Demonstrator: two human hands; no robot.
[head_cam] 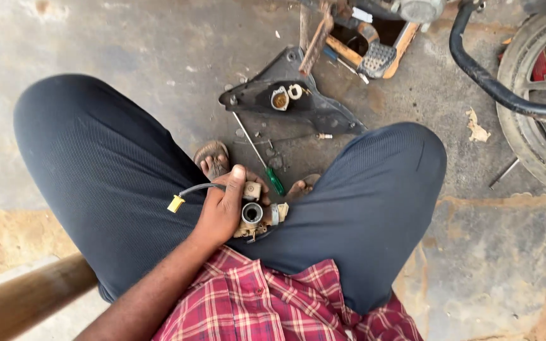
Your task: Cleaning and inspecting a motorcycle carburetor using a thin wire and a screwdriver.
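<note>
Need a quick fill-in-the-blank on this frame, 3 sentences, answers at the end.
1. The left hand grips a metal carburetor between the person's ____.
2. The cable from the part ends in a ____ connector.
3. The screwdriver on the floor has a ____ handle.

Missing words: knees; yellow; green

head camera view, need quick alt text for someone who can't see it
A person's left hand grips a small metal carburettor with a black cable ending in a yellow connector, between knees in dark trousers. On the concrete floor ahead lie a green-handled screwdriver and a black plastic panel.
</note>
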